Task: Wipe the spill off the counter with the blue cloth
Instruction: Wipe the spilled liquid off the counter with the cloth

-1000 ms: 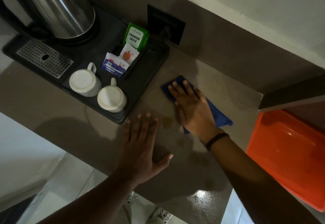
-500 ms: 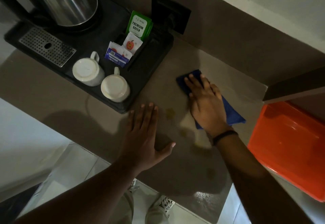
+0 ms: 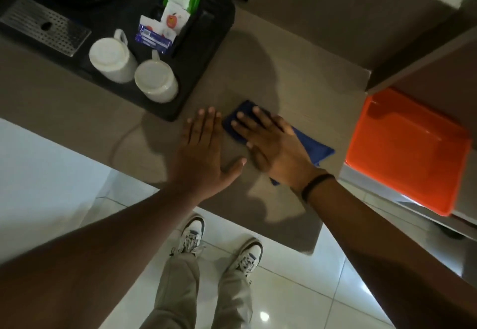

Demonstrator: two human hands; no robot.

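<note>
Right hand: my right hand [image 3: 273, 148] lies flat, fingers spread, pressing the blue cloth [image 3: 313, 146] onto the counter [image 3: 309, 91].
Left hand: my left hand [image 3: 204, 153] lies flat and empty, at the cloth's 9 o'clock.
Tray: black tray [image 3: 206, 52] with two upturned cups [image 3: 134, 73] sits at 10 o'clock.

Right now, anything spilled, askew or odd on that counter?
Nothing much stands out. No spill shows on the bare brown counter. The right hand presses the folded blue cloth flat; the left hand rests open beside it. Two white ceramic mugs sit upside down on the black tray, apparently stored so.
</note>
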